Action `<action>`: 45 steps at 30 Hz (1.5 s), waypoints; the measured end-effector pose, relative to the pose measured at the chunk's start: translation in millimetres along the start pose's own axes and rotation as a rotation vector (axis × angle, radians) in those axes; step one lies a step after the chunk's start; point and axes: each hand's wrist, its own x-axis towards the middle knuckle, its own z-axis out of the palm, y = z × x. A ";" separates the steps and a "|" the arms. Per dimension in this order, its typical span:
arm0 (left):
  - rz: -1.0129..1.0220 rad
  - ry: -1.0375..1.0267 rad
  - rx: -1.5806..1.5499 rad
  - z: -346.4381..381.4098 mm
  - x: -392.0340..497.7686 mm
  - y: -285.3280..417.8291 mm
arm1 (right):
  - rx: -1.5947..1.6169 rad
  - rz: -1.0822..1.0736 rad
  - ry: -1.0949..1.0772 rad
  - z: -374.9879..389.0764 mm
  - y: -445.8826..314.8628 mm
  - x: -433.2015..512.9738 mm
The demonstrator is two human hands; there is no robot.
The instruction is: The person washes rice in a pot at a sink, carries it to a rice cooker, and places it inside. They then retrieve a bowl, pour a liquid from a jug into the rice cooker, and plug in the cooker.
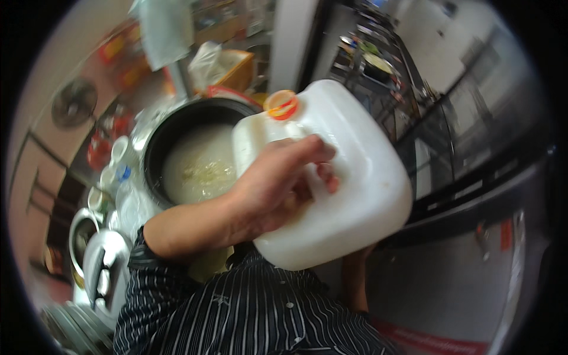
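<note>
My left hand (284, 177) is wrapped around the moulded handle of a white plastic jerrycan (359, 191). The can is held tilted in front of my chest, and an orange-red cap or collar (282, 106) is at its neck. Just left of the can is a deep, dark round pot (155, 164). Inside it lies cloudy whitish liquid (199, 164), its surface rippled and bubbly. My right forearm (356, 277) reaches up beneath the can's lower right side; the can hides most of that hand, so its grip does not show.
Plastic cups (120, 151), clear plastic bags and a metal lid with a dark handle (98, 270) crowd the left side. A stack of plates (73, 330) stands lower left. A wall fan (74, 103) is beyond. Glass panels (466, 137) and a food counter (377, 66) lie right.
</note>
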 end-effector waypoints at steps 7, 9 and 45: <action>0.049 0.173 0.282 50.7 51.9 -103.8 | 0.310 -0.066 0.019 21.8 95.4 -10.3; 0.006 0.239 0.313 59.5 76.3 -133.1 | 0.516 -0.010 0.024 9.7 126.6 -2.5; -0.257 -1.966 2.328 44.8 284.2 -1004.8 | 0.477 0.781 1.592 -228.5 241.1 -275.7</action>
